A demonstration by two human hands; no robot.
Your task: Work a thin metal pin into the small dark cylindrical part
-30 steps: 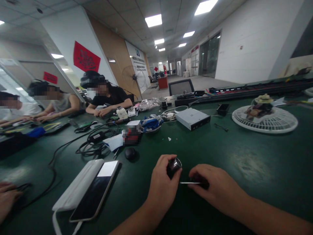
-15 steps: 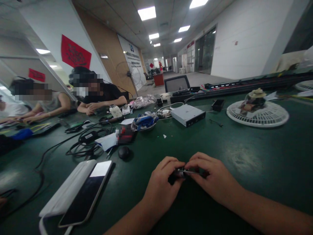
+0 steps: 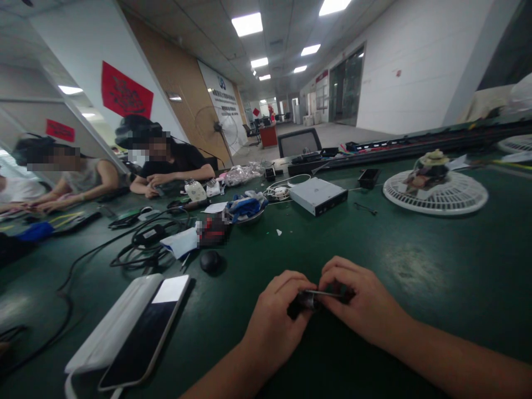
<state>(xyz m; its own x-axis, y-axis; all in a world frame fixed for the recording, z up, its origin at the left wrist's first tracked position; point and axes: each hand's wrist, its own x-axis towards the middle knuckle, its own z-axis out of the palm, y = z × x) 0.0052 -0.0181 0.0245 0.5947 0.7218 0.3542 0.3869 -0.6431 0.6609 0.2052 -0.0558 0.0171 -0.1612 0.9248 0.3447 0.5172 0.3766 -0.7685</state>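
Holding blue cloth (image 3: 245,206), bowl (image 3: 250,218) beyond hands (image 3: 276,316)

The head-worn camera looks forward and down from above the near edge of a green workbench (image 3: 316,246); the left hand (image 3: 276,316) and right hand (image 3: 361,299) sit close at bottom centre; the wide view reaches a far corridor (image 3: 320,138), with the bench running off left and right.

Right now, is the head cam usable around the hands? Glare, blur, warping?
Head view: wide-angle warping bends the green bench top; ceiling light panels glare, but the left hand and right hand are evenly lit, slightly soft; the dark cylinder and thin metal strip between them are partly hidden.
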